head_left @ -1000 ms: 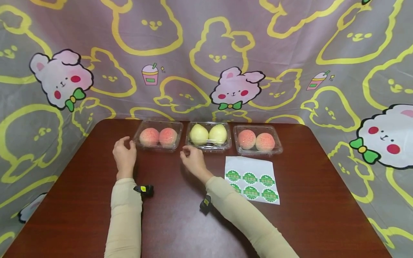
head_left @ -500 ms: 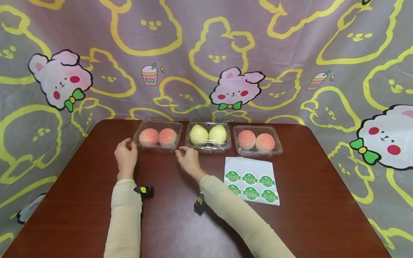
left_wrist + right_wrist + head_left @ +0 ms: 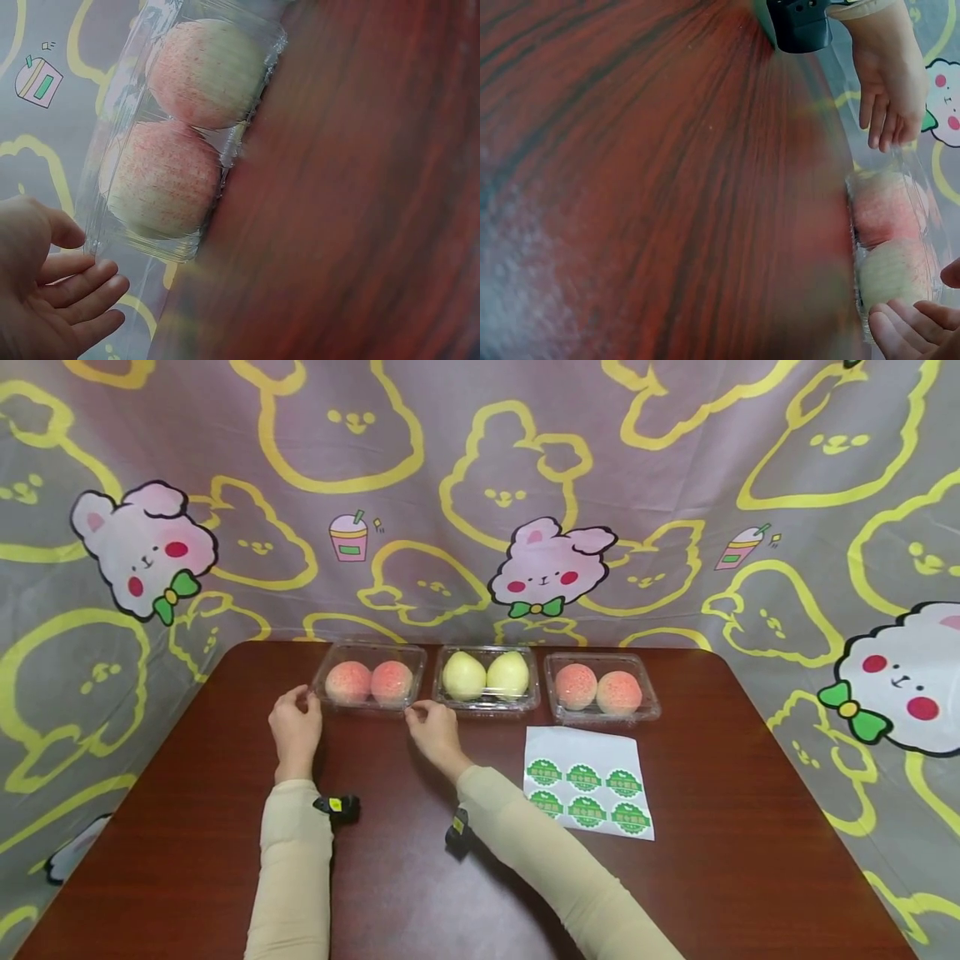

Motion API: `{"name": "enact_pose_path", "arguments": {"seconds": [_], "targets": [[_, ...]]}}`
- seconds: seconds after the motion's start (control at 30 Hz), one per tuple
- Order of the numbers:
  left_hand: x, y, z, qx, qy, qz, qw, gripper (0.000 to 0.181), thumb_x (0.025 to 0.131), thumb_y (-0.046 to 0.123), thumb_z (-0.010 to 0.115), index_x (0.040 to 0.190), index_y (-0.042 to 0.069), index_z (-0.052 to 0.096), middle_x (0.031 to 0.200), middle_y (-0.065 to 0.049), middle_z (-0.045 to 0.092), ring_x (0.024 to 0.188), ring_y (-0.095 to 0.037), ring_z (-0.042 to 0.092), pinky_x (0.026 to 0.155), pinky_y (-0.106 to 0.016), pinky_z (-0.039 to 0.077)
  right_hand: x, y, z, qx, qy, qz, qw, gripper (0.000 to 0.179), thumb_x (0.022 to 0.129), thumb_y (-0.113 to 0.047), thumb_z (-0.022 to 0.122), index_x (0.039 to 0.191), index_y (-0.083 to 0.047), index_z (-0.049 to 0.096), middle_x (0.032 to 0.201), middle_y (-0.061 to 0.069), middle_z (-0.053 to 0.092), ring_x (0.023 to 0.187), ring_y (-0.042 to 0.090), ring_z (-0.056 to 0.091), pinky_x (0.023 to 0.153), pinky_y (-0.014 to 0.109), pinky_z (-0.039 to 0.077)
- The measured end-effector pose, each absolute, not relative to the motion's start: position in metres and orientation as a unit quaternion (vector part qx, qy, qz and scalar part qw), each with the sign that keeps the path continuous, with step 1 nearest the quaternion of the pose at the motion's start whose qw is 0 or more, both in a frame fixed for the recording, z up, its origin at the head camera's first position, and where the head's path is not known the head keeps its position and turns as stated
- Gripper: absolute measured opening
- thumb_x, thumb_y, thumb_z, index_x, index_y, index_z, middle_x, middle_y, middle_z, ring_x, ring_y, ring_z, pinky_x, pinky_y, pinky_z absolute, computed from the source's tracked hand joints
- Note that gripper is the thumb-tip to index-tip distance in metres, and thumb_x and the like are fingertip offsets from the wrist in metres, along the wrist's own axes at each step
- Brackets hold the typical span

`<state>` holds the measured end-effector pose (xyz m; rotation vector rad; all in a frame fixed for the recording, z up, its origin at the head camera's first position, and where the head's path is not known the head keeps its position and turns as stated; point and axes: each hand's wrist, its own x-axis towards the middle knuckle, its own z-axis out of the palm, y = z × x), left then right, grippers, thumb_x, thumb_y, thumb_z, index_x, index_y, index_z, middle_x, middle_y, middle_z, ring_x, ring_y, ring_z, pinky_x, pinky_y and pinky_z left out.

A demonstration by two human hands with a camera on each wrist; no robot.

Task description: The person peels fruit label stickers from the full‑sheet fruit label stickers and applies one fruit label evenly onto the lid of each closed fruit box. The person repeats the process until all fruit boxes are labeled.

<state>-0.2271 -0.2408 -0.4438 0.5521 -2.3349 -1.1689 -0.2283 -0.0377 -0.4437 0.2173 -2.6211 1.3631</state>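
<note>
A clear plastic fruit box (image 3: 372, 700) with two pink-red peaches (image 3: 348, 682) stands at the back left of the table. My left hand (image 3: 295, 731) pinches its left front corner between thumb and index finger; the other fingers (image 3: 90, 289) stay loosely extended in the left wrist view. At the right front corner of the same box, my right hand (image 3: 437, 732) pinches the edge with thumb and index finger. Both peaches (image 3: 892, 277) show through the plastic in the right wrist view. The box looks closed and rests on the table.
Beside it stand a box (image 3: 486, 705) with two pale yellow pears and another box (image 3: 603, 716) with two peaches. A white sheet (image 3: 581, 742) of round green stickers lies in front of the right box. A patterned curtain (image 3: 420, 468) hangs behind the table (image 3: 420, 877).
My right hand has moved left from in front of the pear box to the peach box's right corner. My left hand has shifted slightly right onto the left corner. The boxes stay put.
</note>
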Motion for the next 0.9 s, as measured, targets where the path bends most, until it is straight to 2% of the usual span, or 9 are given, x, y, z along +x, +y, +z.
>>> {"name": "enact_pose_path", "arguments": {"seconds": [0.5,0.6,0.77,0.83,0.9], "targets": [[-0.221,-0.241,-0.435,0.188,-0.858,-0.418,0.231,0.033,0.095,0.009,0.051,0.121,-0.009,0.060,0.114,-0.031,0.064,0.102,-0.040,0.063,0.088,-0.049,0.050,-0.230,-0.039,-0.442,0.065,-0.876,0.467,0.098,0.018,0.089,-0.015,0.064,0.093,0.000,0.074,0.082,0.011,0.076,0.075,0.020,0.073,0.073,0.022,0.056],[-0.219,-0.244,-0.433,0.186,-0.863,-0.413,0.223,0.032,0.095,0.008,0.052,0.120,-0.009,0.061,0.112,-0.031,0.066,0.100,-0.039,0.064,0.083,-0.044,0.050,-0.230,-0.039,-0.443,0.061,-0.875,0.470,0.096,0.018,0.088,-0.015,0.064,0.091,-0.001,0.075,0.081,0.011,0.076,0.074,0.020,0.072,0.071,0.021,0.055],[-0.215,-0.250,-0.425,0.198,-0.872,-0.400,0.201,0.030,0.094,0.011,0.054,0.116,-0.007,0.065,0.108,-0.030,0.068,0.095,-0.036,0.065,0.068,-0.025,0.044,-0.228,-0.038,-0.444,0.055,-0.862,0.495,0.093,0.018,0.088,-0.014,0.064,0.088,0.000,0.075,0.076,0.012,0.076,0.068,0.019,0.072,0.062,0.016,0.052],[-0.213,-0.252,-0.423,0.204,-0.875,-0.397,0.188,0.030,0.094,0.012,0.054,0.115,-0.006,0.065,0.110,-0.030,0.067,0.096,-0.037,0.064,0.068,-0.026,0.043,-0.227,-0.039,-0.444,0.053,-0.852,0.514,0.090,0.018,0.088,-0.013,0.064,0.086,0.001,0.074,0.075,0.013,0.075,0.066,0.020,0.072,0.059,0.015,0.052],[-0.211,-0.255,-0.420,0.205,-0.878,-0.395,0.174,0.030,0.095,0.013,0.054,0.114,-0.007,0.065,0.113,-0.031,0.066,0.100,-0.040,0.063,0.073,-0.035,0.048,-0.226,-0.039,-0.444,0.049,-0.840,0.534,0.083,0.017,0.088,-0.011,0.063,0.085,0.003,0.074,0.075,0.015,0.075,0.065,0.023,0.073,0.057,0.014,0.052]]}}
